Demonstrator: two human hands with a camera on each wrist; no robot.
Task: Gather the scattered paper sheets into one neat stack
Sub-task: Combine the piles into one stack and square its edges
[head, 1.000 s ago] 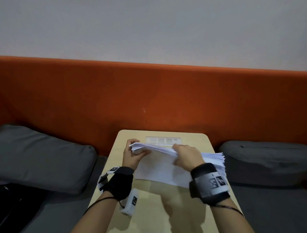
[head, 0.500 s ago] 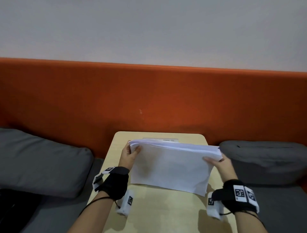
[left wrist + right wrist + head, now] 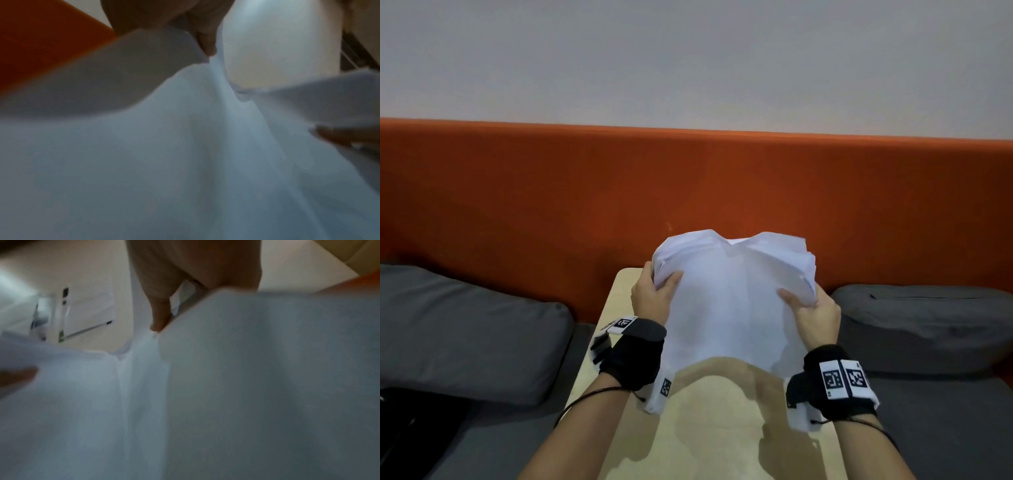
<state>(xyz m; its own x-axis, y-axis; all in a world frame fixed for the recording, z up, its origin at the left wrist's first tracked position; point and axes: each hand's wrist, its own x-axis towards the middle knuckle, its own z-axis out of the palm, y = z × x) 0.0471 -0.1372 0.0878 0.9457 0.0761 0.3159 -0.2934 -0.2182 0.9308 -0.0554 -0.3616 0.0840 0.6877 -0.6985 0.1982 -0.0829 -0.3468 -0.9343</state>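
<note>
A thick stack of white paper sheets point(image 3: 732, 301) stands tilted upright over the small wooden table point(image 3: 719, 421), its lower edge near the tabletop. My left hand point(image 3: 654, 294) grips the stack's left edge, thumb on the near face. My right hand point(image 3: 811, 308) grips the right edge the same way. The top of the stack bows and dips in the middle. In the left wrist view the paper point(image 3: 185, 162) fills the frame, and the right wrist view is also mostly paper point(image 3: 246, 386), blurred.
Grey cushions lie on both sides of the table, one at the left point(image 3: 465, 329) and one at the right point(image 3: 928, 322). An orange padded backrest point(image 3: 551, 192) runs behind. A dark object point(image 3: 410, 431) sits at the lower left.
The stack has gone from lying sloped on the table to standing raised on edge. My right hand moved from on top of the sheets to the right edge and now grips it.
</note>
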